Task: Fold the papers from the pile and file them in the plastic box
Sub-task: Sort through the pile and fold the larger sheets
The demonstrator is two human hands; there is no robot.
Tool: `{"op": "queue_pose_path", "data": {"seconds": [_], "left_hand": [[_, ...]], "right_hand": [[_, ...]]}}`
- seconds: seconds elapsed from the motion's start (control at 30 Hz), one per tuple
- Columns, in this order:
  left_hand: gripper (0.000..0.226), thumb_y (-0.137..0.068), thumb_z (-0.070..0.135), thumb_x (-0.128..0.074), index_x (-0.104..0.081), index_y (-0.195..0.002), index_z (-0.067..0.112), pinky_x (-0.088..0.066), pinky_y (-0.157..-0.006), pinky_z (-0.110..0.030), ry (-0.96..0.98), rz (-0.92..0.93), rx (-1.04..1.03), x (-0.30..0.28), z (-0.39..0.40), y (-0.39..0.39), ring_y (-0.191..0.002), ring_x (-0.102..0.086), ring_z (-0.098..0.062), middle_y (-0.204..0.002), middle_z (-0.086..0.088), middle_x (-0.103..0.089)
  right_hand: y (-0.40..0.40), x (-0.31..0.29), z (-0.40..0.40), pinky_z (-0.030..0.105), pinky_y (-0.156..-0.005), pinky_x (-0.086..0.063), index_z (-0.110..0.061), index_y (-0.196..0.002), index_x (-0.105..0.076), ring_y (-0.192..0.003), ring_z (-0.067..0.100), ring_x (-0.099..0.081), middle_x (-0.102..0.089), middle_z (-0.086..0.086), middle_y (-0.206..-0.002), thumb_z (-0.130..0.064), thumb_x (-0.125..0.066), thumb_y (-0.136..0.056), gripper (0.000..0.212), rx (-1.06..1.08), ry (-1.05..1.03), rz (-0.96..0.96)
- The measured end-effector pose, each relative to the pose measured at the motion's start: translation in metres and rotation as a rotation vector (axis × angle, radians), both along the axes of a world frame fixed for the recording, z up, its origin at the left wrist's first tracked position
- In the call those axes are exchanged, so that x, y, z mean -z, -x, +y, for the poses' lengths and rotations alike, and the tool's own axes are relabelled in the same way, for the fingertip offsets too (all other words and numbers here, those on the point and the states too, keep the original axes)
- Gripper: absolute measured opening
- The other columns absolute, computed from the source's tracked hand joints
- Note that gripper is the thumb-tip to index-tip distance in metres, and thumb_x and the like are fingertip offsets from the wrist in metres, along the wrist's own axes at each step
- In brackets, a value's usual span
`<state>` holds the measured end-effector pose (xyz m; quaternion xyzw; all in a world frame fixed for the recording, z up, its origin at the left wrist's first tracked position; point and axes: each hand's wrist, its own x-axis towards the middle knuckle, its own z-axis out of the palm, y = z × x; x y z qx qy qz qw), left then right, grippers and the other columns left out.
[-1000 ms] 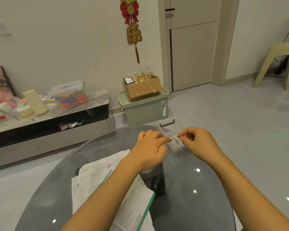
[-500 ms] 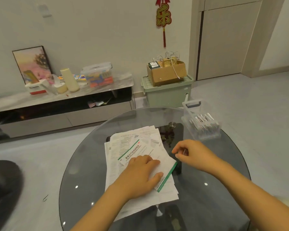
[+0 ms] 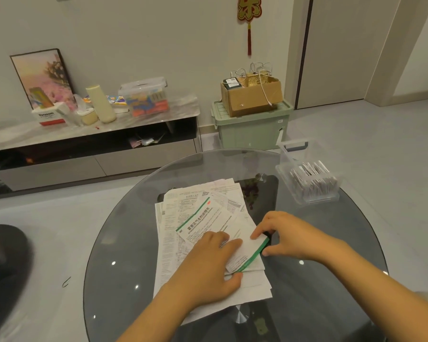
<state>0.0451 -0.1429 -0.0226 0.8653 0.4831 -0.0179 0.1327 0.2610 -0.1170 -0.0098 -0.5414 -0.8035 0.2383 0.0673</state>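
Observation:
A pile of printed papers lies in the middle of the round glass table. On top sits a white leaflet with green borders. My left hand rests flat on this leaflet, fingers straight, pressing it down. My right hand is at the leaflet's right edge, pinching it between index finger and thumb. The clear plastic box, at the table's far right edge, holds several folded papers standing in a row.
Past the table stand a green storage bin with a cardboard box on it and a low cabinet crowded with items. A black seat is at the left.
Both hands left the plastic box and came back to the pile. My left hand settled flat on the top leaflet and my right hand reached its right edge and took hold.

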Motion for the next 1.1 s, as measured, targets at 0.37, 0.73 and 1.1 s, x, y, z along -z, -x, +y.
{"op": "queue_pose_path", "data": {"seconds": [0.37, 0.73, 1.1], "left_hand": [[0.049, -0.089, 0.055, -0.048, -0.040, -0.135, 0.042, -0.037, -0.102, -0.024, 0.173, -0.277, -0.069, -0.018, 0.000, 0.013, -0.119, -0.041, 0.002, -0.133, 0.025, -0.042], [0.018, -0.085, 0.024, -0.061, -0.055, -0.097, 0.037, -0.037, -0.066, -0.010, 0.145, -0.531, -0.389, -0.023, 0.007, 0.018, -0.085, -0.054, 0.000, -0.093, 0.019, -0.058], [0.070, -0.087, 0.029, -0.061, -0.021, -0.144, 0.036, -0.031, -0.105, -0.025, -0.074, -0.211, -0.376, -0.015, 0.007, 0.020, -0.130, -0.025, -0.013, -0.142, 0.010, -0.022]], "right_hand": [[-0.001, -0.012, 0.007, 0.011, -0.085, -0.037, -0.041, -0.080, -0.066, -0.101, -0.005, -0.046, -0.058, -0.020, -0.102, -0.035, -0.067, -0.082, 0.007, -0.053, -0.074, 0.188], [0.031, 0.002, 0.004, 0.026, -0.071, -0.050, -0.040, -0.094, -0.056, -0.079, 0.016, -0.060, -0.064, -0.004, -0.091, -0.031, -0.066, -0.084, 0.017, 0.127, -0.007, 0.575], [0.043, 0.024, 0.008, 0.025, -0.102, -0.033, -0.047, -0.141, -0.017, -0.119, 0.006, -0.031, -0.033, -0.014, -0.128, -0.038, -0.072, -0.076, 0.086, 0.078, -0.094, 0.192]]}}
